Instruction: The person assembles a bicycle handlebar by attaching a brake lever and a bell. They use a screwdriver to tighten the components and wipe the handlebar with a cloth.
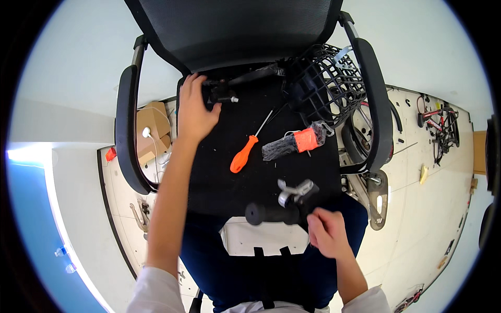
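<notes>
My right hand [329, 232] is closed on the near end of a black handlebar grip [271, 213], held above my lap. A silver metal lever fitting [296, 192] is attached to it. My left hand [195, 107] is at the far left of the black chair seat, its thumb and fingers apart. Right beside it lies a black clamp-like part [223, 93] with a silver bolt end; whether the fingers touch it I cannot tell. An orange-handled screwdriver [241, 156] rests mid-seat. To its right is a plastic-wrapped black and orange packet [297, 142].
A black wire-style basket [326, 83] leans against the right armrest [373, 104]. The left armrest [128, 130] stands beside my left forearm. Cardboard boxes [151, 128] sit on the floor at left. Bicycle parts [441, 125] lie on the floor at right.
</notes>
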Tool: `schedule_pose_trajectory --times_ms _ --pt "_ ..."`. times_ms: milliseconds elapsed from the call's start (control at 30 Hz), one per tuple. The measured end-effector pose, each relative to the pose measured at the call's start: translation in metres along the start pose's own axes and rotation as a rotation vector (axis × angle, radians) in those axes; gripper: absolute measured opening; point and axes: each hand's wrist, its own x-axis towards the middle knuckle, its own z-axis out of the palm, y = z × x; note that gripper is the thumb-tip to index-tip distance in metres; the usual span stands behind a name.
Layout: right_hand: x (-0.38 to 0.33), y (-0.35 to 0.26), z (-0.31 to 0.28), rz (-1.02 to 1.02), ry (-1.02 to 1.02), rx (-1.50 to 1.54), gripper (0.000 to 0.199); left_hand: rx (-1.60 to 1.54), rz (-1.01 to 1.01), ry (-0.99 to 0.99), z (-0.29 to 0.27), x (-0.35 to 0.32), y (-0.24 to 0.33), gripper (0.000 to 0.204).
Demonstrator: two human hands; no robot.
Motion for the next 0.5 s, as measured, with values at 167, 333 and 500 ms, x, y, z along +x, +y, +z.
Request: schedule_pose_trajectory --times_ms 167,333,500 --pt "0.069 -0.015 0.019 0.16 -0.159 0.642 0.033 -0.861 -0.425 0.228 -0.015 -0.12 0.047 0.019" --pt "0.114 0.0 0.05 0.152 -0.249 0.803 0.037 -1.347 -0.637 -0.104 0.024 -0.163 0.096 0.058" --pt "0.115 0.003 0.079 -0.013 -0.074 0.361 0.031 -1.268 -0.717 0.025 0.038 -0.149 0.098 0.046"
